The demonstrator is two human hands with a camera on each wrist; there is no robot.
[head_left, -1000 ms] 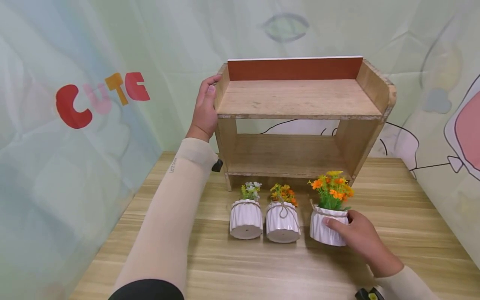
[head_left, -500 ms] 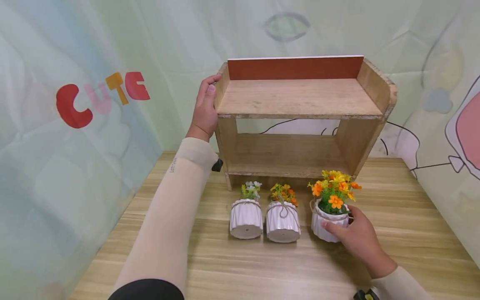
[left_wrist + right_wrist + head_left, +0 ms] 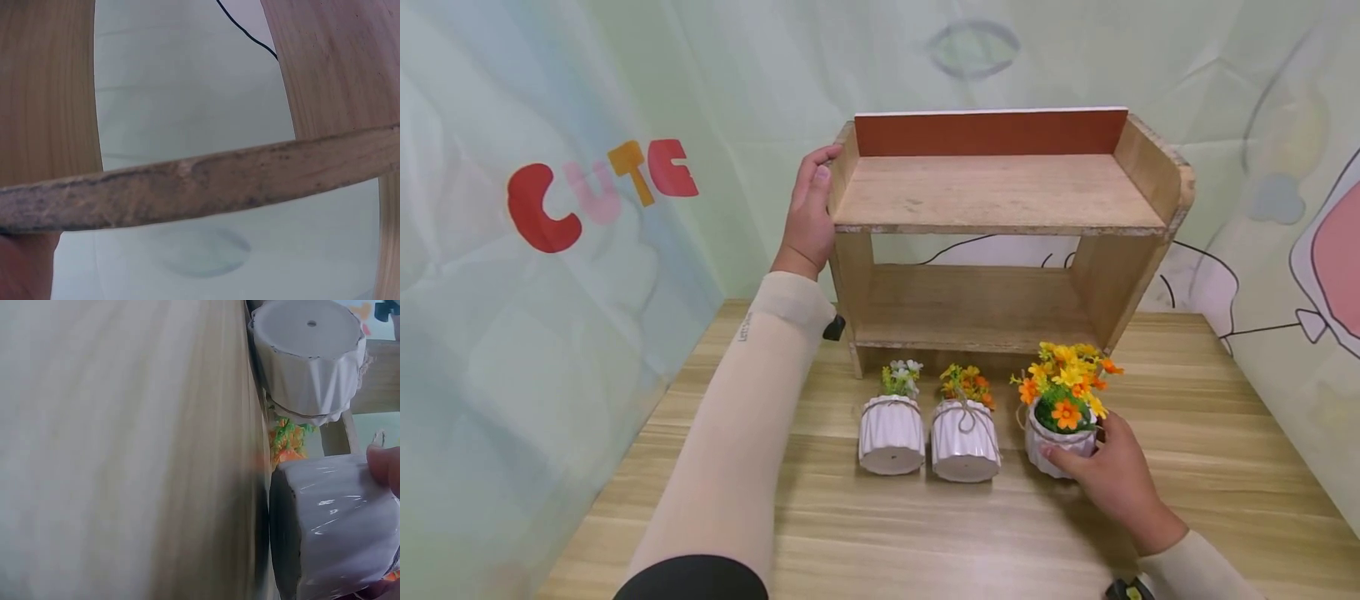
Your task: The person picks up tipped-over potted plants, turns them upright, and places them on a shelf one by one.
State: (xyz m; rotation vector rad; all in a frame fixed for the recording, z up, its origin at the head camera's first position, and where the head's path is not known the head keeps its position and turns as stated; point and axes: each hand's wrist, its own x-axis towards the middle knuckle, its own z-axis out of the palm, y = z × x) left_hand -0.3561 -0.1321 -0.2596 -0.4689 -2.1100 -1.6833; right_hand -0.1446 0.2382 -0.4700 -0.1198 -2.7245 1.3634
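A light wooden table (image 3: 1210, 467) carries a two-tier wooden shelf (image 3: 1000, 196) at its back edge (both tiers bare). In front of the shelf, three white ribbed pots stand in a row on the tabletop: white-flowered pot (image 3: 891, 433), small orange-flowered pot (image 3: 964, 440) just beside it, and large orange-flowered pot (image 3: 1060, 417) tilted.

Both arms wear close-fitting beige sleeves ending at the wrists; hands bare. Left sleeve (image 3: 741, 417) carries small dark lettering just below its cuff, and meets a black upper garment (image 3: 692, 581) at the shoulder end. Small black device (image 3: 833, 328) strapped under left wrist; black-and-yellow one (image 3: 1129, 589) beside right sleeve (image 3: 1198, 567).
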